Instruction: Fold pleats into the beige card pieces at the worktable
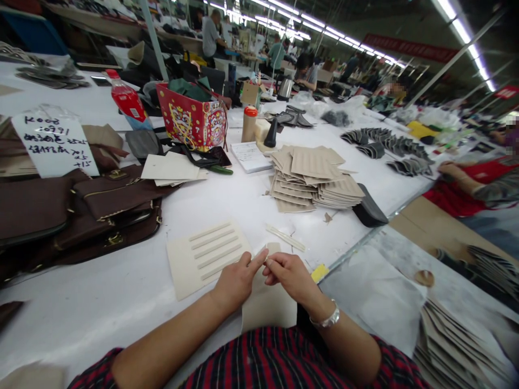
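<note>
My left hand [237, 281] and my right hand [290, 274] meet at the fingertips above a plain beige panel [270, 308] at the table's front edge. The right thumb and fingers are pinched together; whatever they hold is too small to make out. The left index finger points into that pinch, its other fingers curled, and what it grips is hidden. Left of the hands lies a beige panel with several raised parallel bars [211, 254]. Just beyond my fingers are thin pale strips [286, 236]. Farther back sits a pile of ribbed beige panels [312, 173].
Brown leather bags [113, 210] lie at left. Behind are a red bottle [127, 100], a red patterned box [192, 116], a notepad [249, 156] and a black block [368, 205]. Grey pieces stand in rows [381, 143]. A co-worker's arm [466, 181] is at right.
</note>
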A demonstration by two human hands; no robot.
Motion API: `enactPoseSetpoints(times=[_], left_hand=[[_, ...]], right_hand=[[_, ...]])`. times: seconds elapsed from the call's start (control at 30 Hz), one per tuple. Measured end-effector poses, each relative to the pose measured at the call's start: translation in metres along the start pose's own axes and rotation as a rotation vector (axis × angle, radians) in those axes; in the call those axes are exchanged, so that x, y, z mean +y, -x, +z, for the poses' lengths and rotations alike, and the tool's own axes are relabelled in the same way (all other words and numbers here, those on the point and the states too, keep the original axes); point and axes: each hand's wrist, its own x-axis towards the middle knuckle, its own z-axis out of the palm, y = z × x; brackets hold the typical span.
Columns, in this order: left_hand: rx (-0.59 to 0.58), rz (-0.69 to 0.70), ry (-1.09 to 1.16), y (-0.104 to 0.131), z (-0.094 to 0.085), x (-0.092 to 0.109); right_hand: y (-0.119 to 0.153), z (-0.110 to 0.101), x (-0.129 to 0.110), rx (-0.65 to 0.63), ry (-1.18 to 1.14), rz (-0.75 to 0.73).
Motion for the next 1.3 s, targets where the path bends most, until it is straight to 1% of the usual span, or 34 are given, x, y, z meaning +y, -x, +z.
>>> enactPoseSetpoints(times=[0.13, 0.2, 0.27, 0.4, 0.5, 0.73, 0.97, 1.3], left_hand=[[-0.027, 0.015, 0.016, -0.001, -0.001, -0.001], [-0.034, 0.005, 0.026, -0.002, -0.002, -0.001], [-0.032, -0.012, 0.048, -0.001, -0.002, 0.000], [-0.027, -0.031, 0.119, 0.001, -0.003, -0.001], [-0.029, -0.029, 0.145, 0.001, -0.003, -0.001], [-0.018, -0.024, 0.102, 0.002, -0.001, -0.002], [-0.015, -0.014, 0.059, 0.002, 0.001, -0.002], [-0.050, 0.010, -0.039, 0.002, 0.007, -0.003]], right_hand=[[-0.002, 0.004, -0.001, 0.065, 0.017, 0.010], [-0.004, 0.007, 0.000, 0.103, 0.003, 0.019], [-0.005, 0.009, 0.001, 0.112, -0.023, 0.017], [-0.003, 0.008, 0.005, 0.024, -0.119, -0.015], [0.000, 0.006, 0.007, -0.033, -0.145, -0.040], [0.002, 0.005, 0.002, -0.040, -0.084, 0.001], [0.000, 0.006, 0.001, -0.011, -0.040, 0.020], [-0.008, 0.011, 0.002, 0.121, 0.053, 0.048]])
